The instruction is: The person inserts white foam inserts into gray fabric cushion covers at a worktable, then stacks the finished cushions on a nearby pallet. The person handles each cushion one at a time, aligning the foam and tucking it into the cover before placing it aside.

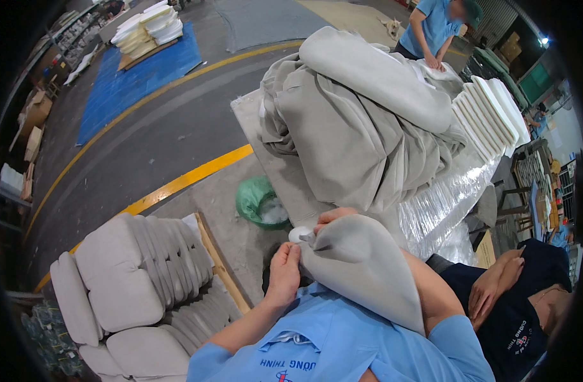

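Beside the table (pixel 286 181), a person in a blue shirt (pixel 330 334) bearing dark lettering (pixel 288 364) holds a grey cushion (pixel 371 270), right hand (pixel 335 217) gripping its upper edge, left hand (pixel 284 272) pinched closely at its tip.

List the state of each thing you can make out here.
Gray fabric piece, held, curved
Left hand, fingers curled at its edge
Right hand, gripping it
Green bag, open
Gray fabric heap, rumpled
Gray cushions, stacked
White pads, stacked
Shiny sheeting, crinkled
Blue tarp, spread flat
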`<state>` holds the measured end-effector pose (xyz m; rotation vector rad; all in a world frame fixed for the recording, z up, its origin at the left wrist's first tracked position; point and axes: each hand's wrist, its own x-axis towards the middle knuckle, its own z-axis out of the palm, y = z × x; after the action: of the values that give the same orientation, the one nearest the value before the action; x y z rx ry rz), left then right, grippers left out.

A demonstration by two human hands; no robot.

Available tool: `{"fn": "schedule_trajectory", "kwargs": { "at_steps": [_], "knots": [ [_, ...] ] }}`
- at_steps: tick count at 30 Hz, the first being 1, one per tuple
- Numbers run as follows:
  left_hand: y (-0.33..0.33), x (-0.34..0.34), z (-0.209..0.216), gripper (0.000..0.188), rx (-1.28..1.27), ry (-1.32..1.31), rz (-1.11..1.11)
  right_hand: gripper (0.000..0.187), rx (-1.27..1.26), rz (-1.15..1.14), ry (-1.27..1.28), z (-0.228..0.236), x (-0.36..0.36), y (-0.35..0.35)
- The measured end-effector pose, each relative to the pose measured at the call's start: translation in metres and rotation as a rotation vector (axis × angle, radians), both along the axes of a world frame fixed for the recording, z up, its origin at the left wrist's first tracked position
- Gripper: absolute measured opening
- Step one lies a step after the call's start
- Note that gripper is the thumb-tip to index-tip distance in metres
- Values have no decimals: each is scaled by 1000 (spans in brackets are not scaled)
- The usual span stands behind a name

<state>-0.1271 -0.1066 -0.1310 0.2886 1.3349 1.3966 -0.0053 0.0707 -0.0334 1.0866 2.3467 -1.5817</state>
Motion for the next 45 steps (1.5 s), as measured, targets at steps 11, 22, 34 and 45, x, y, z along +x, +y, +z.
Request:
{"fn": "schedule_trajectory", "kwargs": {
  "at_steps": [11,22,34,45],
  "knots": [
    [24,-21,-72,28,-159,255,-31,28,76,199,128,-130,-25,34],
    [43,-79,-108,71,59,-68,-525,33,31,-303,148,22,109,14],
    [95,-99,-79,47,58,455,-1109,53,-110,-944,-135,78,253,-241],
    [109,-94,-70,41,230,763,-1171,26,756,-1214,48,46,213,-214]
  ]
}}
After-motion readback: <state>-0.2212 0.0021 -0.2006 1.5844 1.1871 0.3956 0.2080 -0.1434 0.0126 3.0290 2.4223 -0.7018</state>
